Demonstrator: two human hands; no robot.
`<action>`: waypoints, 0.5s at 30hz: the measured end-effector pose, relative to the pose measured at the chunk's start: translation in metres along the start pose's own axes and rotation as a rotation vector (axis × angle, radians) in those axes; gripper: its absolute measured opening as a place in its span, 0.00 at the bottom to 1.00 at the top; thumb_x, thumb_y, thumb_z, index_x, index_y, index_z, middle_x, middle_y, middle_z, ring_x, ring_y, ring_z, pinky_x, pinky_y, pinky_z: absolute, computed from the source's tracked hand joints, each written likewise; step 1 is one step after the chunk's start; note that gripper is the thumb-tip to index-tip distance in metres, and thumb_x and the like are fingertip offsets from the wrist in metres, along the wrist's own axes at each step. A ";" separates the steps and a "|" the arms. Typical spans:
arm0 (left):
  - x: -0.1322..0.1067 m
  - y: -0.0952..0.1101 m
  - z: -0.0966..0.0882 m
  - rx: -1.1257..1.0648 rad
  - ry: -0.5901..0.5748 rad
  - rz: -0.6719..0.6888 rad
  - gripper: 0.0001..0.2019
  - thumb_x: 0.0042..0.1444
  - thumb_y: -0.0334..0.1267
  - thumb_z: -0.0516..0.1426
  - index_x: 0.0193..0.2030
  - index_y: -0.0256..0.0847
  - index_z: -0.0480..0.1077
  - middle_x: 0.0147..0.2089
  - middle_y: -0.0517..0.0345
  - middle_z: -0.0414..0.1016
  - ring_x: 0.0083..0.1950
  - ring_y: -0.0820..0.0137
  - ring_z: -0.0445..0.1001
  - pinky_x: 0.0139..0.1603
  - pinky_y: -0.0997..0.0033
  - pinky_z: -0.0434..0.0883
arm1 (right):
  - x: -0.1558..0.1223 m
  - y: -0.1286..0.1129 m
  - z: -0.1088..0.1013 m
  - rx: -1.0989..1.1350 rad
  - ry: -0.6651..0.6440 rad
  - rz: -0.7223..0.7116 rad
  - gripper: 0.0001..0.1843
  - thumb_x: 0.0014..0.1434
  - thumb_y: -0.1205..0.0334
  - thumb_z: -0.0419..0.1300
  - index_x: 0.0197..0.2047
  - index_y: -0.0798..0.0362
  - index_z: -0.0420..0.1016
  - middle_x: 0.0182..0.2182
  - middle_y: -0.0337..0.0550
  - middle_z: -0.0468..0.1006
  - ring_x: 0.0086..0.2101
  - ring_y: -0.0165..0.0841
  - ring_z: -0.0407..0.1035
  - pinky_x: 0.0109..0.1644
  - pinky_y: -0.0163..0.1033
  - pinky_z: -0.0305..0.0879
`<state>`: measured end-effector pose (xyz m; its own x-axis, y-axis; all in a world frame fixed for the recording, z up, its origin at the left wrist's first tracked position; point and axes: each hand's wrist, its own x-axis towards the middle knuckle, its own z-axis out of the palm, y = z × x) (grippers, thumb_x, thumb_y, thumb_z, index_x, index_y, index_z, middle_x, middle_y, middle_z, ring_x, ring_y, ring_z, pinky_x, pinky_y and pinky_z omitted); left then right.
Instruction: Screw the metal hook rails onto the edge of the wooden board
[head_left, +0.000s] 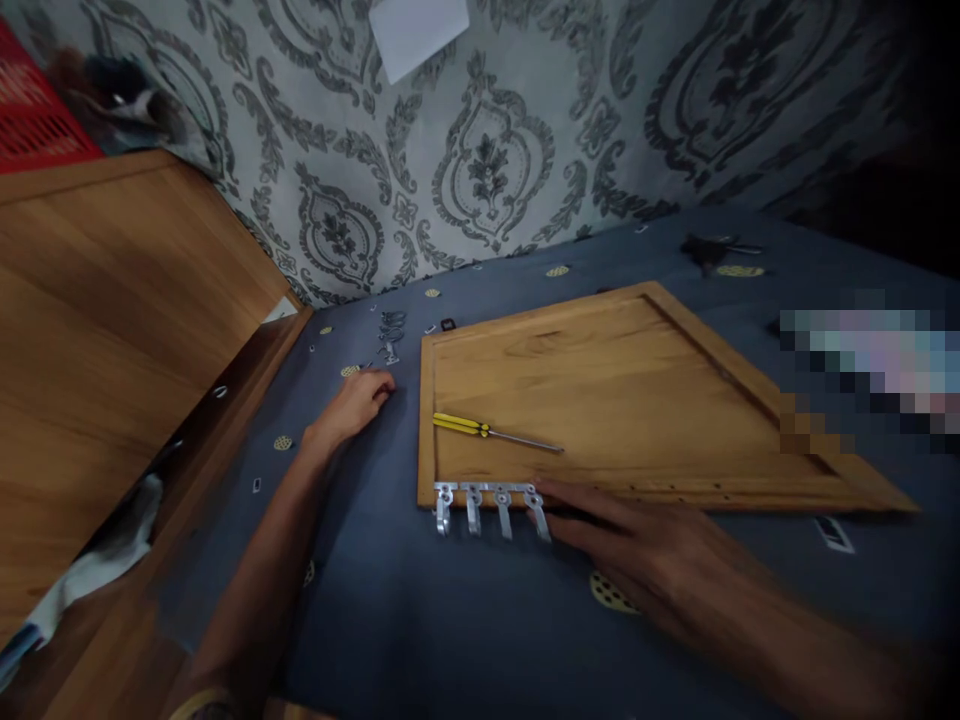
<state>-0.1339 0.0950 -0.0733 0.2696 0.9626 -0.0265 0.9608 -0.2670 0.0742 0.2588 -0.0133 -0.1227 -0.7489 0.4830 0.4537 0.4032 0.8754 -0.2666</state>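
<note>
A wooden panel (600, 390) with a raised frame lies flat on a blue patterned cloth (420, 610). A yellow-handled screwdriver (487, 431) rests on the panel near its left end. A silver metal hook rail (487, 503) with several hooks sits at the panel's near edge. My right hand (622, 540) lies flat beside the rail, fingers stretched, fingertips touching its right end. My left hand (358, 400) rests on the cloth left of the panel, fingers curled down near small metal parts (390, 338).
A wooden cabinet (112, 330) stands at the left, with a red crate (34, 110) on top. Patterned wallpaper (487, 150) rises behind. A dark object (705, 250) lies at the far right of the cloth. A blurred patch (870, 370) covers the right side.
</note>
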 end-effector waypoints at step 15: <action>-0.007 0.024 -0.018 0.002 -0.021 -0.167 0.18 0.69 0.45 0.60 0.59 0.37 0.71 0.57 0.47 0.74 0.55 0.61 0.76 0.55 0.53 0.78 | 0.010 -0.012 -0.019 0.024 0.021 0.013 0.23 0.58 0.82 0.56 0.50 0.51 0.80 0.57 0.48 0.81 0.37 0.39 0.83 0.31 0.40 0.79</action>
<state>-0.1139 0.0831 -0.0535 0.1072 0.9925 -0.0590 0.9925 -0.1033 0.0646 0.2562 -0.0181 -0.0992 -0.7322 0.4947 0.4681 0.3998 0.8686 -0.2926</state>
